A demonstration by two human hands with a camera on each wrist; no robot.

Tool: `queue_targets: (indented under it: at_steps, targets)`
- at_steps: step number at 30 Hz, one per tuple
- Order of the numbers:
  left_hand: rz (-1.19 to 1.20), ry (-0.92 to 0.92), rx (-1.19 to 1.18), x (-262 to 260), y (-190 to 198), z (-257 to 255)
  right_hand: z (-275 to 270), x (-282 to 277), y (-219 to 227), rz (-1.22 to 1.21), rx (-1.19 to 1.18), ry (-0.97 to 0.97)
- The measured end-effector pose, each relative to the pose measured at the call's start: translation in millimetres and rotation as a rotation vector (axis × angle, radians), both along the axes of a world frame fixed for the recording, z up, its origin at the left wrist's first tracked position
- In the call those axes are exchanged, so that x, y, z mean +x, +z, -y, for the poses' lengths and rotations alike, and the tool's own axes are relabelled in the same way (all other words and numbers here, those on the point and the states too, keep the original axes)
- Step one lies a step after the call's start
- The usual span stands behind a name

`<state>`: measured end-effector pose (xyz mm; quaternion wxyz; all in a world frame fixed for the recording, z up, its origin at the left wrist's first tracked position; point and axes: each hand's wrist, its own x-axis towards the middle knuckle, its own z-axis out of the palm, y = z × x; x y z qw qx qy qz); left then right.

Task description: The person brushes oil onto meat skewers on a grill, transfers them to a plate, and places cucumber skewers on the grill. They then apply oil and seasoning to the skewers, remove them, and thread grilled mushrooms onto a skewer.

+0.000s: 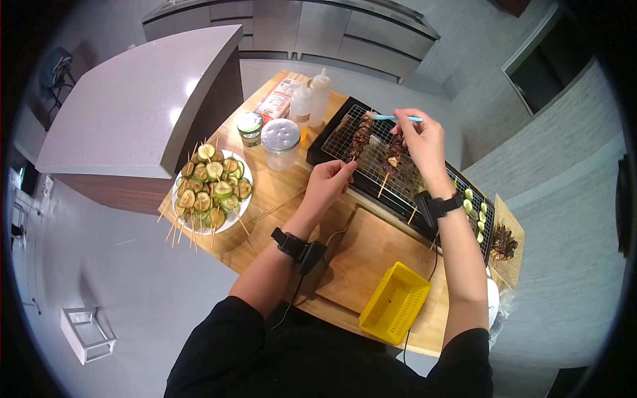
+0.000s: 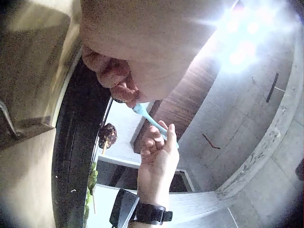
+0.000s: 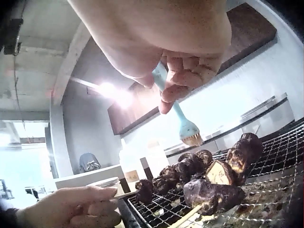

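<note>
In the head view the left hand (image 1: 326, 189) pinches the stick end of a dark browned skewer (image 1: 360, 138) lying over the grill's wire rack. The right hand (image 1: 423, 142) holds a light blue brush (image 1: 397, 118) by its handle, with the brush head at the upper end of that skewer. In the right wrist view the bristles (image 3: 194, 139) hang just above the dark pieces (image 3: 185, 166); whether they touch cannot be told. A second dark skewer (image 1: 391, 159) rests on the rack beneath the right hand.
A plate (image 1: 247, 215) of sliced-vegetable skewers stands at the left. Near the grill are a shaker jar (image 1: 281, 142), a green-labelled jar (image 1: 250, 128) and squeeze bottles (image 1: 320, 96). A yellow basket (image 1: 395, 303) overlaps a wooden board (image 1: 352, 265). Green slices (image 1: 468, 205) lie on the grill's right end.
</note>
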<state>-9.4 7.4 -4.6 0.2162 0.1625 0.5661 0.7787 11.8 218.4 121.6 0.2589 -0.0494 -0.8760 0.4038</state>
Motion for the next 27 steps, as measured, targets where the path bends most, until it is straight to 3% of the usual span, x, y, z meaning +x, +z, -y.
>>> queue_targets:
  at_steps: [3,18,27]
  targets:
    - [-0.004,-0.009,-0.006,0.1,-1.4,0.8,-1.5,-2.2,-2.3,0.097,0.013,0.026]
    - [0.011,0.004,0.003,3.1,4.6,1.7,13.5,35.6,-1.0,0.019,-0.180,0.044]
    - [0.026,0.000,0.023,0.1,-1.9,-1.0,20.6,49.8,-2.4,0.071,-0.129,0.112]
